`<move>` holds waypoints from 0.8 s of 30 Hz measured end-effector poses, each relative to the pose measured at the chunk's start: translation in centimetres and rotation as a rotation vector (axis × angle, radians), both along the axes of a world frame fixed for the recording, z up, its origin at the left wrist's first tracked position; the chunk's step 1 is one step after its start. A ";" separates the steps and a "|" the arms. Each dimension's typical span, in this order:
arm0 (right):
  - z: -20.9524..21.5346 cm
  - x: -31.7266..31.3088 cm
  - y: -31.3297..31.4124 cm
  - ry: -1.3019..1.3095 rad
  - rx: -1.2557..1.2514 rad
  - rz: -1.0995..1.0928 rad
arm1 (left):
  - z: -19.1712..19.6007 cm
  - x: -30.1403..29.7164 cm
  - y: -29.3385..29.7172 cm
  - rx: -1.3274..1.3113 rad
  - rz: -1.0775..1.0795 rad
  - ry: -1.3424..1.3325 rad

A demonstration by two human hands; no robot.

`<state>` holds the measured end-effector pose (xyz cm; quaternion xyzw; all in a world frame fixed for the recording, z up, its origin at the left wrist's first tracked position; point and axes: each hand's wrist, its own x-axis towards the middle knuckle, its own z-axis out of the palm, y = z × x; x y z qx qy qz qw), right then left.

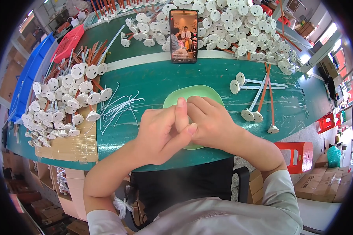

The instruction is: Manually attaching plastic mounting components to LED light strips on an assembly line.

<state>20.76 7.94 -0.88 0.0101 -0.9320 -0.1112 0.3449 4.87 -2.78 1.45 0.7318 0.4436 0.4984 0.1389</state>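
Observation:
My left hand (161,131) and my right hand (211,121) are pressed together in front of me, their fingers curled and closed against each other. Whatever lies between them, if anything, is hidden. Beneath them a light green plastic dish (196,91) rests on the green table, partly covered by my hands. To the left of it, thin white strips (121,105) lie in a loose bundle. Several white round-headed parts with long brown or whitish stems (247,114) are spread out to the right.
A phone (184,37) showing a video stands upright behind the dish. Large piles of white discs (233,25) fill the back; another heap (62,102) sits on cardboard (80,147) at left. A blue tray (31,76) and red basket (68,44) stand far left. A red stool (298,156) is at right.

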 end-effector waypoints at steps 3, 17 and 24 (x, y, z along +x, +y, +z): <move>-0.2 0.0 0.2 -0.006 -0.007 0.010 | -0.1 0.1 0.1 -0.003 -0.010 -0.019; -0.1 0.0 -0.1 -0.032 0.012 -0.020 | -0.4 -0.1 0.2 -0.002 -0.011 0.011; 0.0 0.1 0.0 -0.015 -0.113 0.013 | 0.3 -0.1 -0.1 -0.015 0.038 0.009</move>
